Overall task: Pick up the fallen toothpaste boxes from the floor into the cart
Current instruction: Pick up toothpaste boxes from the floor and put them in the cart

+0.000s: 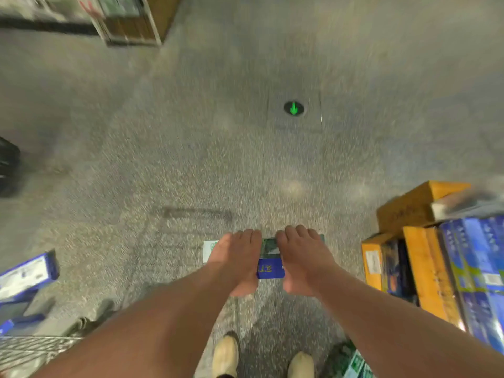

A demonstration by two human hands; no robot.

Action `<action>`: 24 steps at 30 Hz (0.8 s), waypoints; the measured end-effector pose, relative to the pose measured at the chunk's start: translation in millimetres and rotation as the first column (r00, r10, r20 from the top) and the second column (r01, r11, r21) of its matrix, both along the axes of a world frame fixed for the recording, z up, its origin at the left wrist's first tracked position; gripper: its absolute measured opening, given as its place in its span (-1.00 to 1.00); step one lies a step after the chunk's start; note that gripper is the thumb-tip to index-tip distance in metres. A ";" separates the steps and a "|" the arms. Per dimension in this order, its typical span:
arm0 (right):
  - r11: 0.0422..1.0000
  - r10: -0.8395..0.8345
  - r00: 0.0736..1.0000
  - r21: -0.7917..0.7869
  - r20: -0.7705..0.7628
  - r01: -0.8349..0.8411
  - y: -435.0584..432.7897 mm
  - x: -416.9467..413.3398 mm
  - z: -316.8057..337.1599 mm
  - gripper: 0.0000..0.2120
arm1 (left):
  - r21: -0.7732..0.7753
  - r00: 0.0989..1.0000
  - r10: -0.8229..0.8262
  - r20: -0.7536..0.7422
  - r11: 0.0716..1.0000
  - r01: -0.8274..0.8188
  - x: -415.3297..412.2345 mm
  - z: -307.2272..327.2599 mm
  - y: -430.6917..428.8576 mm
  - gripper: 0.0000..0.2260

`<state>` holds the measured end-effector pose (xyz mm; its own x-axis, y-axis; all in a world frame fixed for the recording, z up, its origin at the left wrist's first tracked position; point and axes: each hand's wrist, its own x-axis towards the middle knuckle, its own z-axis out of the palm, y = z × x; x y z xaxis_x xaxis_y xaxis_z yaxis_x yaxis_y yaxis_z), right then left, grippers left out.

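Over the floor (191,137) | left hand (234,259), right hand (304,259): fingers (246,237) curled over far edge of toothpaste boxes (270,267) | cartons (425,268) near right.

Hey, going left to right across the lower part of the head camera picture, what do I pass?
Blue-and-white box → left hand → right hand (both gripping toothpaste boxes) → stacked orange and blue cartons.

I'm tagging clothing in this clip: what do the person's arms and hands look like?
The left hand and right hand are ungloved, with no ring, watch or band showing. Both forearms are uncovered to the picture's edge; no sleeve is in view.
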<state>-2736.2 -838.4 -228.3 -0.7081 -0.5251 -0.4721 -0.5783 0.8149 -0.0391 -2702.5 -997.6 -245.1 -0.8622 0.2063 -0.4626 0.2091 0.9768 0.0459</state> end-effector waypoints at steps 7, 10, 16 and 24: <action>0.990 0.082 0.959 -0.085 -0.270 -0.109 -36.2 22.0 219.9 -0.51 | 0.086 0.960 0.136 -0.243 0.989 -0.118 34.5 215.5 -52.6 -0.47; 0.973 0.146 0.925 -0.119 -0.350 -0.199 -56.7 43.8 283.5 -0.51 | 0.047 0.926 0.199 -0.321 0.980 -0.194 69.6 282.8 -69.4 -0.46; 0.886 0.322 0.832 -0.166 -0.451 -0.433 -117.8 98.9 352.8 -0.54 | 0.006 0.821 0.358 -0.444 0.918 -0.396 165.2 361.7 -115.3 -0.49; 0.727 0.478 0.733 -0.250 -0.484 -0.639 -224.7 195.6 376.5 -0.46 | -0.043 0.708 0.497 -0.501 0.803 -0.594 304.7 404.4 -194.9 -0.45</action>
<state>-2540.7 -1063.1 148.1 -0.2928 -0.9530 0.0775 -0.9540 0.2966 0.0436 -2397.7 -1192.5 159.3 -0.9096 -0.4147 0.0232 -0.4147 0.9036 -0.1070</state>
